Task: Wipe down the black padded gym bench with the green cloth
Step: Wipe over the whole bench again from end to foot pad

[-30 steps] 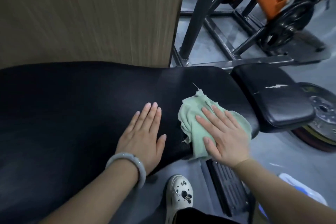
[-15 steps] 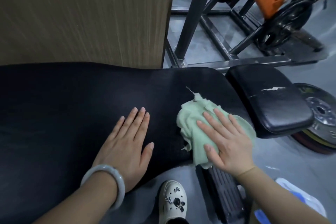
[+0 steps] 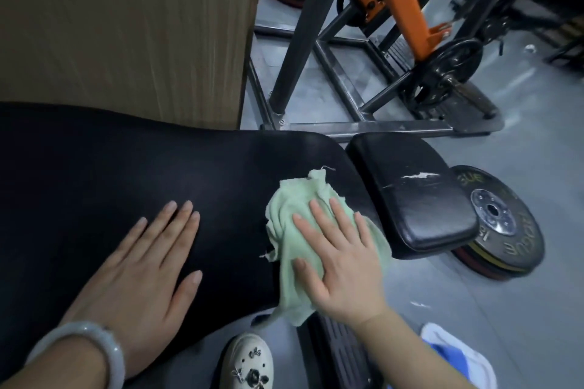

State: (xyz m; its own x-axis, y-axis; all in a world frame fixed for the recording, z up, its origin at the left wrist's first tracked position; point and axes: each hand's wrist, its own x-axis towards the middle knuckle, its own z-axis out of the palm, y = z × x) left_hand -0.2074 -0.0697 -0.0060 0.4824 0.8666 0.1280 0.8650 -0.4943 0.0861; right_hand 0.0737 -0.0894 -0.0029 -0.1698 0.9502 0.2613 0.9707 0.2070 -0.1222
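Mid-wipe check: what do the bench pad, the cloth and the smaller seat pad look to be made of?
Bench pad: black vinyl or faux leather, by its smooth, faintly sheened surface. Green cloth: soft woven or terry fabric, rumpled, with frayed threads at its edges. Smaller seat pad: glossier black vinyl, probably over foam; a white scuff or tear shows near its far edge.

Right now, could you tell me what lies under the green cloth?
The crumpled green cloth lies on the black padded gym bench, pressed flat by the right hand. The padding directly beneath is covered.
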